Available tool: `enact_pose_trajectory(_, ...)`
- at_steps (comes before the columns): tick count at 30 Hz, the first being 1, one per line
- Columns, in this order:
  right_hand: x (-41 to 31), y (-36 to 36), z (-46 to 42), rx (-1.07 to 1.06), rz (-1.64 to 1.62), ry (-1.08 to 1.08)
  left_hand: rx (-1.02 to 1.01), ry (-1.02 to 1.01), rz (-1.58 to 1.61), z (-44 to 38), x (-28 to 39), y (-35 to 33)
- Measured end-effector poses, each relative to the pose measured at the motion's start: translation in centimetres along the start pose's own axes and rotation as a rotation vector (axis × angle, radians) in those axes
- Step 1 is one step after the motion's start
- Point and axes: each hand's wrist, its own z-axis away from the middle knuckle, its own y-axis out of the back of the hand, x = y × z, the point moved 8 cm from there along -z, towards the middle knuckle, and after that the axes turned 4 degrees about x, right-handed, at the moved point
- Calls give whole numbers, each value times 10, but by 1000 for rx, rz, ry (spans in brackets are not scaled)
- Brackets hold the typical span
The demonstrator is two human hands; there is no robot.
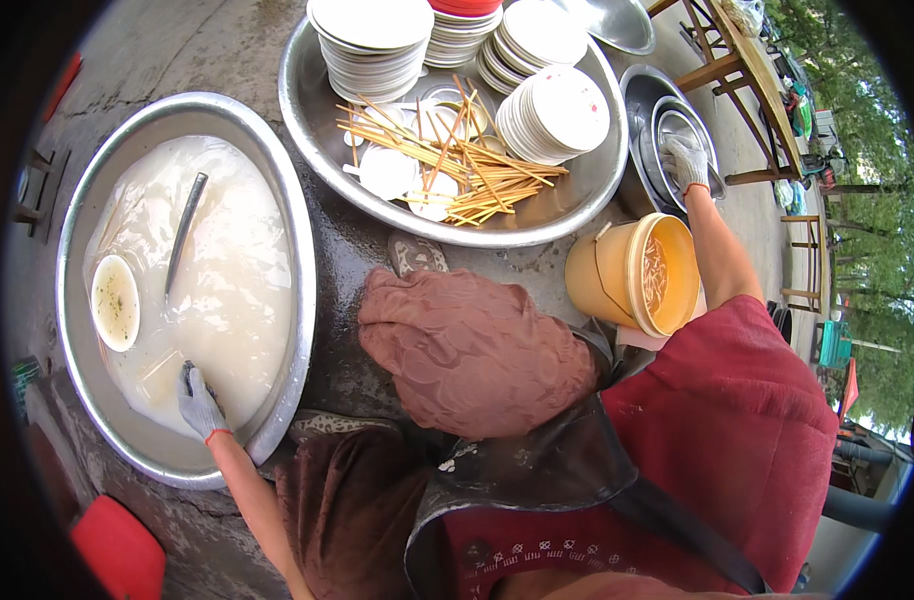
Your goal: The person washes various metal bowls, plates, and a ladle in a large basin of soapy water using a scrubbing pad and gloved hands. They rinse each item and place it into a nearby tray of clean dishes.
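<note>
My left hand, in a pale knit glove with an orange cuff, is at the cloudy water in a large metal basin. Its fingers close round a dark wad, perhaps a scouring pad. A white bowl with green flecks in its liquid floats near the basin's far-left side, and a dark metal rod or handle sticks out of the water. My right hand, gloved alike, reaches into nested metal bowls; its fingertips touch the inner one, but its grip is unclear.
A second metal basin holds stacked white plates, wooden chopsticks and white spoons. A yellow bucket with debris inside stands below my right arm. A red stool is at lower left; wooden tables stand at right.
</note>
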Motion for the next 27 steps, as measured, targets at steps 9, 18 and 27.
enact_pose_trajectory(9, -196, -308, 204, -854, -143, 394, -252, 0, -229, 20, 22, -42)
enact_pose_trajectory(18, -277, -596, 509, -1213, 308, 1758, -354, -229, -717, 44, 38, -52)
enact_pose_trajectory(27, -181, -737, 586, -1190, 897, 1722, -336, -333, -693, 43, 46, -49)
